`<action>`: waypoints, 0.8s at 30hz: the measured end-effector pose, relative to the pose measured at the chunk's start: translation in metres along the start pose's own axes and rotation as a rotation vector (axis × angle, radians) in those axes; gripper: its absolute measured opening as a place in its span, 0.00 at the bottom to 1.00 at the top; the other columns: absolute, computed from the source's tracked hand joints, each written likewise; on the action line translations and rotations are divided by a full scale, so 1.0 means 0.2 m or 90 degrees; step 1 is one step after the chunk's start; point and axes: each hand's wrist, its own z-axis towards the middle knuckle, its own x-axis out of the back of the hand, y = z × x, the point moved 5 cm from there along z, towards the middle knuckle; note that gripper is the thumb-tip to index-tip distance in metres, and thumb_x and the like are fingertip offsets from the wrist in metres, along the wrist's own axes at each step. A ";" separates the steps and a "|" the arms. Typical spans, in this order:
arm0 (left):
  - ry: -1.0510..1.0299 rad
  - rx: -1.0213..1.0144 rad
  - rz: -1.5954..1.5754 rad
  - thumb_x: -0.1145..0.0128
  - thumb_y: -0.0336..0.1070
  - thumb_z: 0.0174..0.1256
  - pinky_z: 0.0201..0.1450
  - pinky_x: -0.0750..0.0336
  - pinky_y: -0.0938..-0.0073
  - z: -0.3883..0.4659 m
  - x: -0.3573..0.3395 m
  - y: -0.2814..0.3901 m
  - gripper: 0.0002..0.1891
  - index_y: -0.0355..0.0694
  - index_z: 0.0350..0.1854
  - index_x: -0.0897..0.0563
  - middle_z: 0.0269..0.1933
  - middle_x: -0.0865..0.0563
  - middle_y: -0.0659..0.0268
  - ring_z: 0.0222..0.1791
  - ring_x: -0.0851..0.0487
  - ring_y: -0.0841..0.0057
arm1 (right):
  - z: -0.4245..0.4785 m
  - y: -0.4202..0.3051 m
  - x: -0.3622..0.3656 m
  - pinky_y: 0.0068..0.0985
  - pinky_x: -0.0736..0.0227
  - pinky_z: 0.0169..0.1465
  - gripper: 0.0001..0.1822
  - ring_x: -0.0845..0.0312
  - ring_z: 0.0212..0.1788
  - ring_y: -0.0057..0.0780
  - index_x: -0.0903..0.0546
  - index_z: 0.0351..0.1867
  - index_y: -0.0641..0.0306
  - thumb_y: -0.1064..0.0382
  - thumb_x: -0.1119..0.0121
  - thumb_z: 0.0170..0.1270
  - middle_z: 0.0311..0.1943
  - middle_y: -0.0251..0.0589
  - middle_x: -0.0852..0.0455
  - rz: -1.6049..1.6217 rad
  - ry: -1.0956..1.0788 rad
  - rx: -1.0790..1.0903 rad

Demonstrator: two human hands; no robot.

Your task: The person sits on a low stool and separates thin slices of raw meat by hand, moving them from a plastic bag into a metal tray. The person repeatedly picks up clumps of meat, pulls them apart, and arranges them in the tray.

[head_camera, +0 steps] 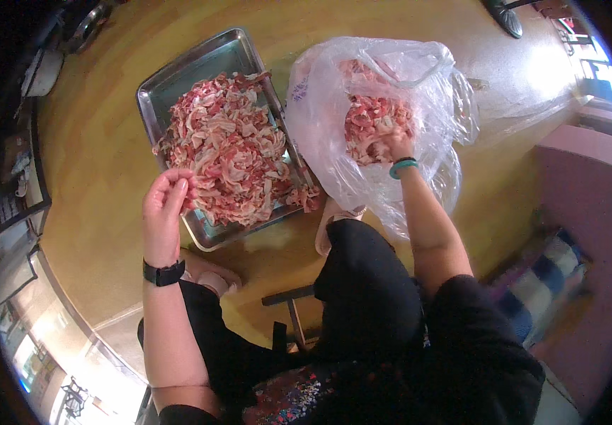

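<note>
A metal tray (207,56) lies on the floor, heaped with thin slices of raw meat (231,154); some pieces hang over its right rim and lower right corner. My left hand (169,196) is at the tray's lower left, its thumb and fingertips together at the edge of the heap; whether they pinch a slice is unclear. Right of the tray stands a translucent plastic bag (316,122), its mouth spread wide, with more sliced meat (372,114) inside. My right hand (399,143) reaches into the bag, fingers down in the meat and partly hidden.
My shoes and knees are close below the tray and bag. Clear plastic sheeting (518,114) lies on the floor beyond the bag. A pinkish box-like piece (584,212) and a checked cloth item (545,281) are at the right. Glass-fronted furniture lines the left.
</note>
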 end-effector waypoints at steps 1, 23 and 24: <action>-0.015 0.000 0.002 0.53 0.32 0.64 0.33 0.32 0.88 -0.03 0.01 0.00 0.07 0.37 0.40 0.24 0.33 0.22 0.71 0.30 0.27 0.88 | -0.05 -0.08 0.06 0.21 0.30 0.22 0.10 0.24 0.27 0.24 0.24 0.39 0.58 0.68 0.47 0.54 0.30 0.34 0.20 0.210 0.054 -0.059; 0.003 -0.635 0.241 0.43 0.32 0.55 0.50 0.30 0.80 -0.35 -0.04 0.35 0.23 0.37 0.54 0.31 0.51 0.25 0.61 0.50 0.27 0.76 | -1.55 -2.27 -0.76 0.22 0.30 0.25 0.19 0.28 0.34 0.22 0.27 0.46 0.63 0.52 0.51 0.60 0.39 0.38 0.22 0.875 -0.714 0.101; -0.006 -0.647 0.251 0.45 0.30 0.57 0.49 0.30 0.81 -0.31 0.02 0.34 0.20 0.36 0.53 0.29 0.49 0.24 0.62 0.48 0.26 0.77 | -1.53 -2.26 -0.82 0.20 0.31 0.22 0.17 0.29 0.32 0.20 0.27 0.43 0.62 0.52 0.52 0.61 0.37 0.37 0.22 0.879 -0.707 0.087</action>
